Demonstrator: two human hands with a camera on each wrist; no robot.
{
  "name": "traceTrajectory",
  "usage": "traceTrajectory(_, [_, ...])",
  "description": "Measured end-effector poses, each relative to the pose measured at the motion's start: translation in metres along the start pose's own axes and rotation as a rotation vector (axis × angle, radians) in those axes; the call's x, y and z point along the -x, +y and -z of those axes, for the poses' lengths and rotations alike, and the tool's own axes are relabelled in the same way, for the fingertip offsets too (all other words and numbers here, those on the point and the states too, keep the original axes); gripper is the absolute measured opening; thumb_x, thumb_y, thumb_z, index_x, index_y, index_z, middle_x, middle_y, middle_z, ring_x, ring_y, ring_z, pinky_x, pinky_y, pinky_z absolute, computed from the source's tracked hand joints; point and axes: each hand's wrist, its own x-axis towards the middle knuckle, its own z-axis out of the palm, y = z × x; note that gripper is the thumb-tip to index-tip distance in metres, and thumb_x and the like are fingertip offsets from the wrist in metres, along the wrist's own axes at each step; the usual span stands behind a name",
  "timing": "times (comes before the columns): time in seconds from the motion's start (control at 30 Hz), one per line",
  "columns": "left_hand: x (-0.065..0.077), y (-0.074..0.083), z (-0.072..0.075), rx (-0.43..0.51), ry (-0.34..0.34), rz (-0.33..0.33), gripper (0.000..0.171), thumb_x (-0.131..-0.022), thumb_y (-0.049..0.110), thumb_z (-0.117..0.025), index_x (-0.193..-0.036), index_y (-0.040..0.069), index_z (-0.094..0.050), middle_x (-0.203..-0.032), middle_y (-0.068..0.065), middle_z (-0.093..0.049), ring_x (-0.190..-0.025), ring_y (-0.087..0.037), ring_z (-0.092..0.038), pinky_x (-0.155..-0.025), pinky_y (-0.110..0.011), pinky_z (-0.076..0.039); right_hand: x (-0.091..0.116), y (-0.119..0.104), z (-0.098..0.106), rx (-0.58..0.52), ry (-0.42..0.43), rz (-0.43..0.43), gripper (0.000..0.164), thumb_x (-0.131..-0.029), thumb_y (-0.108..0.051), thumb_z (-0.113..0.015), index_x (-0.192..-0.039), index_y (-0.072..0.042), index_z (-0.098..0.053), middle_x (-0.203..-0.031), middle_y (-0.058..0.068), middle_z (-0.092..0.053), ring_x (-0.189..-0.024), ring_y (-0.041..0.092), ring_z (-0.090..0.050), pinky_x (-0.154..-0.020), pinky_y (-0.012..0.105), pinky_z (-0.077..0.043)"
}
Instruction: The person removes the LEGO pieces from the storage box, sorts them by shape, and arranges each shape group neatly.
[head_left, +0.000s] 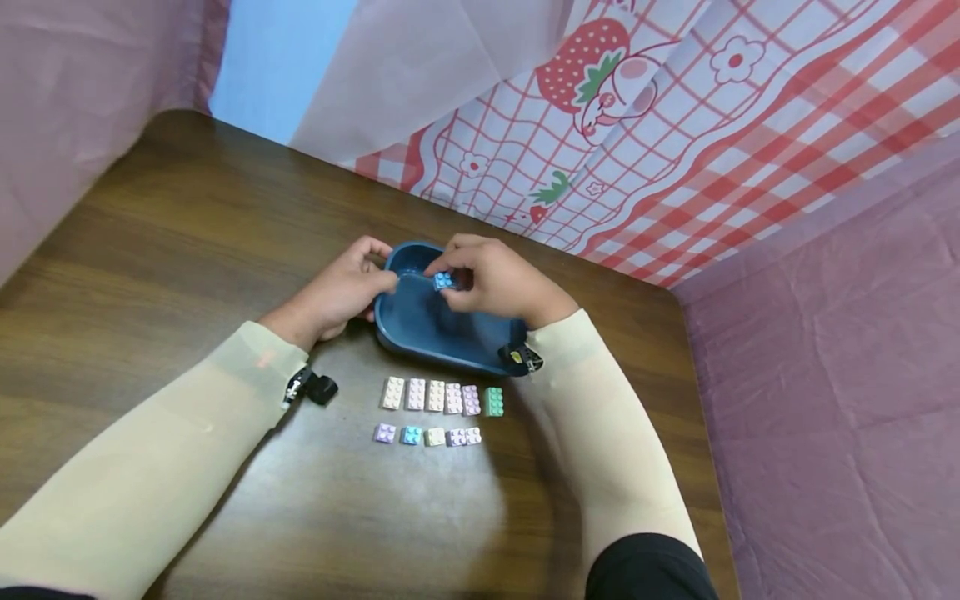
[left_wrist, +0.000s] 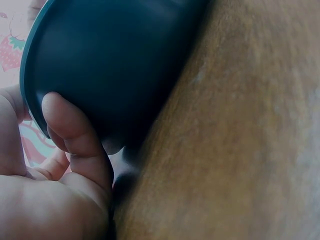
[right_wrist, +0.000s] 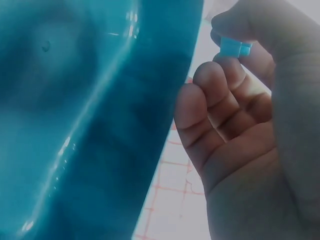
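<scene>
A dark blue tray (head_left: 431, 321) with raised walls sits on the table. My left hand (head_left: 339, 290) grips its left end, the thumb at the rim and other fingers against the outer wall, as the left wrist view shows. Over the tray's far part, my right hand (head_left: 501, 279) pinches a small blue toy brick (head_left: 443, 281) between thumb and fingertips. The right wrist view shows the same blue brick (right_wrist: 231, 48) up close, partly covered by the fingers. What the tray holds behind my right hand is hidden.
Nearer me lies a row of longer bricks (head_left: 436, 396), several pale and one green (head_left: 494, 402). Below it is a row of smaller bricks (head_left: 435, 437), including a blue one (head_left: 411, 435). A patterned cloth (head_left: 517, 167) hangs behind the wooden table (head_left: 315, 517); pink cloth (head_left: 825, 358) hangs at right.
</scene>
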Motion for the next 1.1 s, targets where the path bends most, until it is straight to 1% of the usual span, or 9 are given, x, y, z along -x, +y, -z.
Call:
traceTrajectory(0.1, [0.0,0.0,0.001,-0.005,0.002,0.001,0.051,-0.093,0.013,-0.061,-0.139,0.019,-0.041,-0.101,-0.012,-0.059,-0.069,-0.022,-0.058,-0.054,-0.027,-0.052,0.006,-0.002,0.003,0.003,0.011,-0.006,0.027,-0.093,-0.019,-0.073,-0.118,-0.014,-0.079,-0.1,-0.007,-0.06,-0.08,0.01,-0.058,-0.068,0.025,-0.053])
traceTrajectory(0.23, [-0.001,-0.001,0.0,-0.002,0.001,-0.002,0.05,-0.093,0.012,-0.061,-0.139,0.019,-0.041,-0.103,-0.013,-0.059,-0.071,-0.023,-0.058,-0.055,-0.026,-0.052,0.017,-0.005,0.004,0.013,0.014,-0.004,0.026,-0.093,-0.019,-0.073,-0.119,-0.017,-0.079,-0.099,-0.008,-0.06,-0.081,0.009,-0.058,-0.071,0.026,-0.056])
traceTrajectory(0.33, [-0.001,-0.002,0.0,0.008,-0.002,-0.006,0.05,-0.093,0.012,-0.06,-0.139,0.018,-0.041,-0.105,-0.013,-0.059,-0.072,-0.023,-0.059,-0.054,-0.026,-0.052,0.027,-0.009,0.004,0.008,0.019,-0.001,0.027,-0.093,-0.019,-0.074,-0.119,-0.019,-0.079,-0.1,-0.009,-0.06,-0.081,0.008,-0.059,-0.071,0.03,-0.059])
traceTrajectory(0.47, [-0.001,-0.002,0.0,0.029,-0.005,-0.014,0.051,-0.092,0.01,-0.06,-0.138,0.018,-0.041,-0.107,-0.013,-0.058,-0.073,-0.023,-0.059,-0.054,-0.025,-0.052,0.043,-0.014,0.004,0.002,0.036,0.022,0.028,-0.093,-0.019,-0.074,-0.12,-0.017,-0.079,-0.101,-0.008,-0.061,-0.082,0.009,-0.059,-0.072,0.036,-0.061])
traceTrajectory(0.67, [0.0,-0.003,-0.001,0.034,-0.008,-0.024,0.05,-0.092,0.01,-0.059,-0.139,0.017,-0.041,-0.108,-0.013,-0.057,-0.074,-0.023,-0.059,-0.054,-0.026,-0.053,0.071,-0.024,0.002,0.026,0.081,0.059,0.03,-0.091,-0.018,-0.076,-0.121,-0.017,-0.078,-0.1,-0.008,-0.061,-0.082,0.007,-0.058,-0.07,0.027,-0.057])
traceTrajectory(0.7, [0.0,-0.003,-0.001,0.034,-0.009,-0.023,0.05,-0.092,0.01,-0.06,-0.139,0.017,-0.041,-0.107,-0.013,-0.057,-0.074,-0.023,-0.059,-0.054,-0.026,-0.053,0.076,-0.026,0.001,0.026,0.086,0.067,0.03,-0.091,-0.018,-0.076,-0.121,-0.016,-0.078,-0.1,-0.008,-0.061,-0.083,0.006,-0.058,-0.07,0.026,-0.057])
traceTrajectory(0.9, [0.0,-0.002,0.0,0.038,-0.008,-0.022,0.05,-0.093,0.009,-0.06,-0.139,0.016,-0.041,-0.106,-0.012,-0.056,-0.075,-0.022,-0.058,-0.054,-0.026,-0.053,0.104,-0.037,-0.004,0.024,0.091,0.095,0.029,-0.092,-0.018,-0.076,-0.121,-0.016,-0.078,-0.108,-0.008,-0.065,-0.084,0.006,-0.058,-0.067,0.031,-0.058])
traceTrajectory(1.0, [0.0,-0.002,0.0,0.033,-0.002,-0.023,0.051,-0.092,0.009,-0.06,-0.139,0.015,-0.041,-0.104,-0.011,-0.055,-0.074,-0.021,-0.057,-0.054,-0.025,-0.052,0.116,-0.043,-0.009,0.017,0.089,0.095,0.03,-0.092,-0.018,-0.077,-0.122,-0.015,-0.077,-0.111,-0.007,-0.066,-0.088,0.007,-0.058,-0.068,0.027,-0.056])
traceTrajectory(1.1, [0.0,-0.002,0.0,0.033,-0.005,-0.024,0.051,-0.092,0.009,-0.06,-0.14,0.015,-0.04,-0.104,-0.011,-0.055,-0.074,-0.02,-0.057,-0.054,-0.025,-0.052,0.129,-0.049,-0.015,0.004,0.101,0.082,0.032,-0.091,-0.017,-0.079,-0.123,-0.016,-0.077,-0.112,-0.007,-0.067,-0.092,0.008,-0.059,-0.07,0.022,-0.055])
